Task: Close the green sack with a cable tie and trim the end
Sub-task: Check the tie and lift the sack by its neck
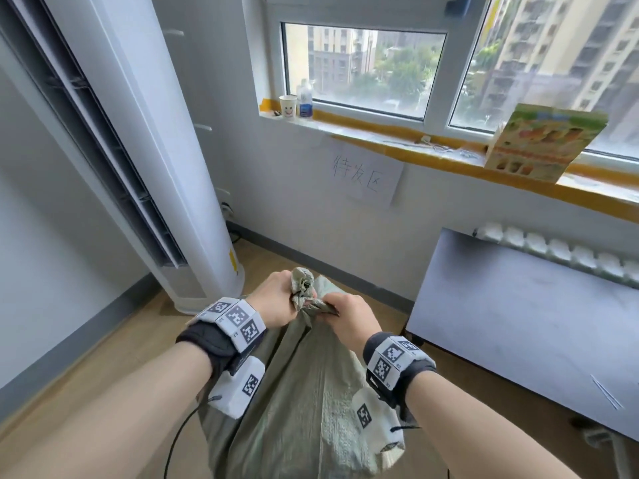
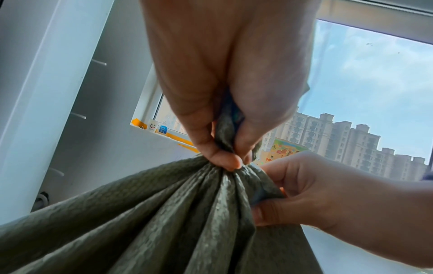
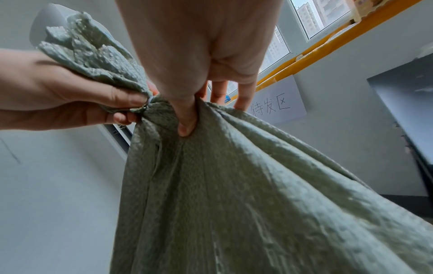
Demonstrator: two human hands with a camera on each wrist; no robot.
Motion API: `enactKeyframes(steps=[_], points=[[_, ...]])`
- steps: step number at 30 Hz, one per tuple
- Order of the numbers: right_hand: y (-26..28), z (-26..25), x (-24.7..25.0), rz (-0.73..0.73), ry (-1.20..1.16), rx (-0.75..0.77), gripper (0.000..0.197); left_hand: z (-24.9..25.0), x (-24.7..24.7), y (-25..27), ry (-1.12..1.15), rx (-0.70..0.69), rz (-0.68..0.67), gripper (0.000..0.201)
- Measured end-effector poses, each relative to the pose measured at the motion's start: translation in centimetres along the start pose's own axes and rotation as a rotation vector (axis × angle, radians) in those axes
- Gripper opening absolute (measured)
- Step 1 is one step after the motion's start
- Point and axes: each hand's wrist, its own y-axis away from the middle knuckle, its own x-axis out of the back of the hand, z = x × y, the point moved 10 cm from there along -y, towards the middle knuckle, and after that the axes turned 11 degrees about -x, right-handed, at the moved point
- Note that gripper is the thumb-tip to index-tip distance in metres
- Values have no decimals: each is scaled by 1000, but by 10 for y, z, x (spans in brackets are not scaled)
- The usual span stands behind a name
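The left hand (image 1: 276, 299) is fisted round the gathered neck of the sack (image 1: 304, 402), with the crumpled mouth sprouting above the fist. The right hand (image 1: 349, 316), just beside it and slightly lower, pinches a fold of cloth at the neck between thumb and fingers; the remaining fingers extend behind the fabric. The sack hangs below both hands, pleats fanning downward from the neck.

In the right wrist view a small pale loop (image 3: 150, 100) shows at the neck against the left fingers (possibly the tie already round it; too small to confirm). No cutter is in view.

Judgement: the step in hand is gathering and cinching the neck. To do it well, the left grip should keep every pleat bunched tight, and the right hand should feed stray folds inward so the tie seats below the fist on an even bundle, not on a loose edge.

Material: woven plastic cloth, dull grey-green, coarse-textured with a slight sheen; stiff enough to hold sharp creases. Such weave is likely slippery, so a slack tie could ride off.
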Motion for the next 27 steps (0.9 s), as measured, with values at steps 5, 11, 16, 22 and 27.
enactKeyframes(steps=[5,11,16,22,27], points=[[-71,-3,-11,-12,46,-12,12,-49,19,-51,-32,-22,-30,15],[-154,2,-20,-49,82,-22,12,-91,34,-115,44,-25,-71,12],[-213,19,-14,-43,83,-47,12,-126,30,-174,54,-17,-102,8],[-276,50,-19,-35,104,-146,10,-173,6,-243,5,-22,-207,19],[-333,82,-35,-41,94,-285,19,-200,-14,-302,84,-106,-296,13]])
